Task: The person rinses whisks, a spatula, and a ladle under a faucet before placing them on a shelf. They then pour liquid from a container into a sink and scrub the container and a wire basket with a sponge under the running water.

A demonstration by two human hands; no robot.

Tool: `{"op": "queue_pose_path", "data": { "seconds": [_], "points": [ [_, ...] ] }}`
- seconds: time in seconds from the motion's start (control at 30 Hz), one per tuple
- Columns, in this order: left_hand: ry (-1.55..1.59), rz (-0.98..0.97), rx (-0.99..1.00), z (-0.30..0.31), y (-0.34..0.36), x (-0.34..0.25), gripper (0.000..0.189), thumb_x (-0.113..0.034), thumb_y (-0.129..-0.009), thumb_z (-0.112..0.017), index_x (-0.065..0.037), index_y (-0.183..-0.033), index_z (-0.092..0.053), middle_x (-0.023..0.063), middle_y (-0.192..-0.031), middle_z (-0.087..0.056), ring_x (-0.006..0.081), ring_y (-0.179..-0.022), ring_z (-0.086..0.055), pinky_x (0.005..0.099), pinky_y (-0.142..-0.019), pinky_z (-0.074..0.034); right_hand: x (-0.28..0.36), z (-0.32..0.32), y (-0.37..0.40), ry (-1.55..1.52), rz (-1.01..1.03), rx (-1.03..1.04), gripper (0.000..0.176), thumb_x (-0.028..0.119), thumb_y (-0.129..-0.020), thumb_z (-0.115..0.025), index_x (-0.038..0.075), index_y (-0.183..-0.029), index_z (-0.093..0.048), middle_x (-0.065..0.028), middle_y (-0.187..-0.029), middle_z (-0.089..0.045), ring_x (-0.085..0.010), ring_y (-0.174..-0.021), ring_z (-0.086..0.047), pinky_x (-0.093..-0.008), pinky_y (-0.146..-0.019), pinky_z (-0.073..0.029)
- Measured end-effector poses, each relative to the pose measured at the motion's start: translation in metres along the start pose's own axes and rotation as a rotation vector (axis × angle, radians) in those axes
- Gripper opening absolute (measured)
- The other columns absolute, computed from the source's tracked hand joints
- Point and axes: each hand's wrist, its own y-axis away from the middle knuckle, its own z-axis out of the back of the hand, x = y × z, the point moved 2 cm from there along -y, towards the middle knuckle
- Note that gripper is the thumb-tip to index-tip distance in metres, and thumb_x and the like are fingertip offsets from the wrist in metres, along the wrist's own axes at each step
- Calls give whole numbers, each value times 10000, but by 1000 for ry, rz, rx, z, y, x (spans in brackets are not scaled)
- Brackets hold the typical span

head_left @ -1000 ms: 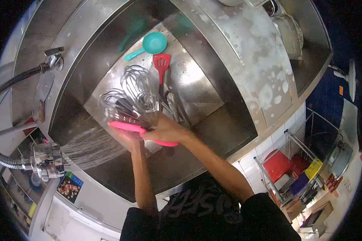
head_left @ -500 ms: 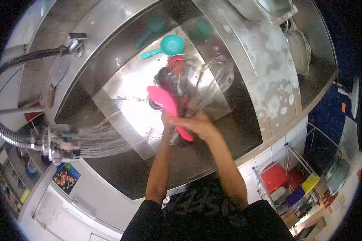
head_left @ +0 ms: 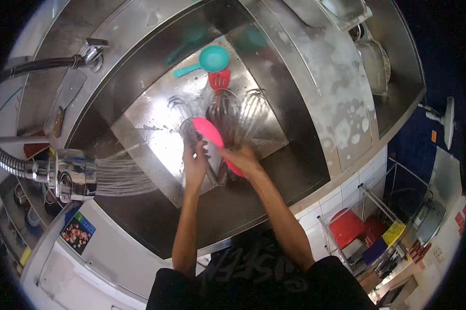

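Observation:
A pink spatula [head_left: 208, 130] slants across the sink, its head pointing up and left. Around its handle my right hand [head_left: 243, 160] is closed, with the handle's pink end showing below the fingers. My left hand [head_left: 194, 166] is just to the left, fingers apart near the spatula; the space between the hands is blurred. Under and beyond the hands, several metal whisks [head_left: 253, 106] lie on the sink bottom. Farther off are a red slotted turner [head_left: 219, 80] and a teal ladle [head_left: 214, 59]. A metal handle [head_left: 212, 176] shows between my wrists.
At left, a chrome spray head [head_left: 77, 175] on a hose pours water into the steel sink [head_left: 274, 181]. A tap fitting [head_left: 94, 54] is on the far left rim. Wet, soapy counter [head_left: 341, 93] runs along the right, with a clear container [head_left: 372, 67] beyond it.
The spatula has tipped and moved slightly lower. My left hand has come away to the left of my right hand. The view has shifted slightly, and the whisks and turner are sharper.

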Motion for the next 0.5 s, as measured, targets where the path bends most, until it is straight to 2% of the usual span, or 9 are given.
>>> {"op": "queue_pose_path", "data": {
  "seconds": [0.1, 0.13, 0.2, 0.23, 0.3, 0.33, 0.4, 0.43, 0.5],
  "points": [
    [280, 201, -72, 17, 21, -16, 563, -465, -983, -401, -17, -1325, -424, 117, -1155, -568, 168, -891, -547, 324, -766, -481, 26, -22, 15, 56, -159, 142, 460, 340, -704, -777, 61, -1057, -678, -48, -890, -639, -137, -792, -569, -319, -649, -449],
    [382, 64, -118, 11, 28, -29, 611, -478, -969, -429, -21, -1371, -388, 110, -1146, -569, 182, -899, -545, 345, -816, -464, 35, -26, 20, 52, -157, 138, 460, 340, -704, -777, 61, -1057, -678, -48, -890, -639, -137, -792, -569, -319, -649, -449],
    [447, 485, -128, 22, 28, -17, 581, -406, -991, -405, -21, -1421, -337, 130, -1193, -541, 227, -1035, -532, 369, -942, -407, 45, -33, 28, 15, -241, 345, 485, 399, -682, -778, 85, -1038, -682, -32, -863, -622, -140, -756, -550, -297, -595, -415],
    [449, 487, -121, 18, 38, -36, 581, -406, -991, -405, -21, -1421, -337, 130, -1193, -541, 227, -1035, -532, 369, -942, -407, 48, -32, 29, 114, -243, 380, 524, 450, -668, -780, 109, -1052, -678, -25, -863, -615, -148, -755, -546, -289, -578, -403],
    [87, 7, -8, 14, 64, -81, 486, -316, -1008, -373, -8, -1383, -400, 143, -1224, -512, 260, -1147, -484, 385, -1032, -324, 44, -29, 29, 76, -184, 411, 534, 457, -665, -784, 117, -1061, -676, -18, -864, -615, -150, -769, -551, -293, -586, -415],
    [92, 16, -5, 21, 71, -79, 486, -316, -1008, -373, -8, -1383, -400, 143, -1224, -512, 260, -1147, -484, 385, -1032, -324, 42, -28, 30, 38, -127, 451, 544, 465, -661, -788, 126, -1071, -673, -10, -864, -614, -151, -784, -555, -297, -593, -428],
    [-413, -154, 86, 38, 73, -81, 422, -256, -1018, -340, 9, -1312, -487, 152, -1261, -480, 265, -1200, -441, 390, -1067, -276, 42, -25, 32, 32, -111, 463, 549, 435, -660, -799, 113, -1085, -670, -14, -900, -631, -147, -814, -566, -296, -627, -442],
    [-644, -335, 29, 42, 74, -92, 406, -286, -1018, -361, 11, -1191, -578, 144, -1173, -547, 256, -1100, -526, 376, -971, -382, 43, -25, 32, 23, -90, 478, 555, 406, -658, -810, 101, -1099, -666, -17, -935, -648, -142, -845, -576, -295, -660, -456],
    [-370, -155, -46, 52, 79, -99, 451, -334, -1014, -377, 41, -1163, -577, 152, -1162, -566, 260, -1095, -544, 385, -955, -405, 57, -32, 40, -144, -78, 641, 536, 326, -681, -816, 69, -1123, -657, -31, -1021, -674, -127, -906, -595, -284, -769, -464]
  ]
}}
